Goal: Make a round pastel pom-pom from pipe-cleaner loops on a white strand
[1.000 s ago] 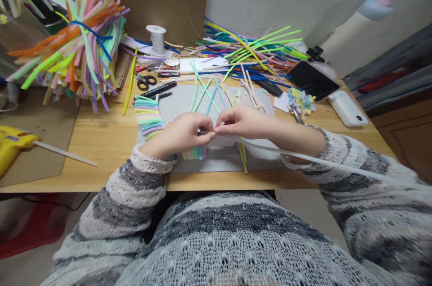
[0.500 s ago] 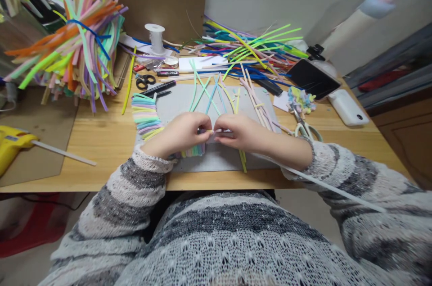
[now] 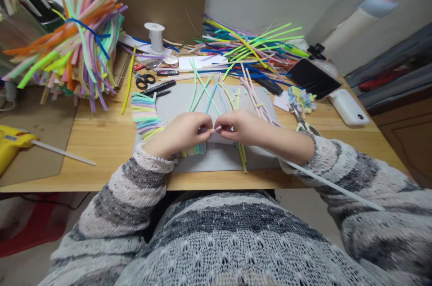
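My left hand (image 3: 184,132) is closed in a pinch over the grey cutting mat (image 3: 222,160). Close beside it, my right hand (image 3: 241,129) is closed too, its fingertips almost meeting the left ones. Between them shows the pale pink tip of a pipe cleaner (image 3: 218,129), most of which the fingers hide. Under and left of my left hand lie rows of short pastel pipe cleaners (image 3: 146,112). Behind both hands, long green and blue pipe cleaners (image 3: 211,94) lie crossed on the mat. A long pale pipe cleaner (image 3: 334,183) runs along my right forearm.
A yellow glue gun (image 3: 15,144) lies at left, below a big bundle of pipe cleaners (image 3: 77,43). Black scissors (image 3: 145,81), markers and a white spool (image 3: 155,38) sit behind the mat. Pale-handled scissors (image 3: 307,128) and a white case (image 3: 349,106) lie at right.
My right fingers have shifted slightly, and more of the pink tip now shows. My right forearm has moved a little and covers more of the pale-handled scissors. My left hand is nearly still.
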{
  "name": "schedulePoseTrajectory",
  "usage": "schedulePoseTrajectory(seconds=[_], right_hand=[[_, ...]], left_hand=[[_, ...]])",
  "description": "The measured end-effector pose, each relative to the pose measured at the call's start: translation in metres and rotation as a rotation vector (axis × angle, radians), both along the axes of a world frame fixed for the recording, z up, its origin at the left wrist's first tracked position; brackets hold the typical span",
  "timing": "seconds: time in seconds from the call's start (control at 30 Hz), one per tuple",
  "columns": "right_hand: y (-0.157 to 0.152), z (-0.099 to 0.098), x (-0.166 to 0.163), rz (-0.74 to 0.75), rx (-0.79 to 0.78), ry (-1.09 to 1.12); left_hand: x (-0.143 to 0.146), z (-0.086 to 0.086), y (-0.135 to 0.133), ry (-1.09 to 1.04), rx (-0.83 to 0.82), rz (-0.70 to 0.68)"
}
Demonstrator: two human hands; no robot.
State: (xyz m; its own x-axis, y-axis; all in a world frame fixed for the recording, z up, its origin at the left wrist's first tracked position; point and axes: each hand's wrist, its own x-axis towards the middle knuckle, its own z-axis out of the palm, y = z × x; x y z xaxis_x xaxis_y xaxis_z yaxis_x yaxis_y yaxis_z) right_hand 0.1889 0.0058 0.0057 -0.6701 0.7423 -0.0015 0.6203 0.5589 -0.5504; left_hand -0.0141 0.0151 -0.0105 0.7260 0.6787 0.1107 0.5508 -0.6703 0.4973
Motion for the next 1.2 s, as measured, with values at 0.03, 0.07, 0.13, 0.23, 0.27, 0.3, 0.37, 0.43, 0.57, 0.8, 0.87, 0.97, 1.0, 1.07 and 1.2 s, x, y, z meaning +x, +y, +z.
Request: schedulePoseTrajectory(seconds=[0.03, 0.07, 0.13, 0.23, 0.27, 0.3, 0.37, 0.43, 0.57, 0.8, 0.87, 0.97, 1.0, 1.07, 1.2], right_hand=[[-0.001, -0.001, 0.000, -0.007, 0.017, 0.003], [-0.003, -0.002, 0.000, -0.010, 0.031, 0.013], [-0.005, -0.005, 0.000, -0.002, 0.043, 0.039], [-0.007, -0.009, 0.001, -0.005, 0.058, 0.053], [-0.008, -0.011, 0.001, -0.014, 0.065, 0.057], [-0.008, -0.013, 0.002, -0.025, 0.072, 0.071], [-0.009, -0.016, 0.003, -0.033, 0.077, 0.127], [-0.010, -0.020, 0.004, -0.028, 0.078, 0.183], [-0.012, -0.023, 0.004, -0.033, 0.077, 0.225], [-0.016, -0.026, 0.003, -0.041, 0.078, 0.248], [-0.017, -0.027, 0.003, -0.044, 0.080, 0.258], [-0.018, -0.028, 0.004, -0.044, 0.085, 0.266], [-0.019, -0.028, 0.004, -0.042, 0.087, 0.269], [-0.019, -0.029, 0.004, -0.037, 0.096, 0.280], [-0.020, -0.031, 0.003, -0.047, 0.118, 0.299]], left_hand=[[0.001, 0.000, -0.001, -0.011, -0.021, 0.016], [0.001, 0.000, -0.001, -0.029, -0.037, 0.030], [0.003, -0.001, -0.002, -0.077, -0.052, 0.049], [0.006, -0.003, -0.004, -0.130, -0.052, 0.077], [0.007, -0.004, -0.004, -0.135, -0.050, 0.084], [0.007, -0.005, -0.005, -0.135, -0.048, 0.091], [0.009, -0.006, -0.006, -0.121, -0.036, 0.101], [0.010, -0.005, -0.007, -0.108, -0.021, 0.109], [0.011, -0.004, -0.008, -0.115, -0.014, 0.097], [0.013, -0.003, -0.011, -0.117, -0.024, 0.078], [0.013, -0.002, -0.012, -0.138, -0.043, 0.068], [0.013, -0.001, -0.012, -0.161, -0.083, 0.056], [0.013, -0.001, -0.012, -0.169, -0.101, 0.058], [0.014, -0.001, -0.011, -0.194, -0.143, 0.076], [0.015, -0.003, -0.009, -0.260, -0.216, 0.094]])
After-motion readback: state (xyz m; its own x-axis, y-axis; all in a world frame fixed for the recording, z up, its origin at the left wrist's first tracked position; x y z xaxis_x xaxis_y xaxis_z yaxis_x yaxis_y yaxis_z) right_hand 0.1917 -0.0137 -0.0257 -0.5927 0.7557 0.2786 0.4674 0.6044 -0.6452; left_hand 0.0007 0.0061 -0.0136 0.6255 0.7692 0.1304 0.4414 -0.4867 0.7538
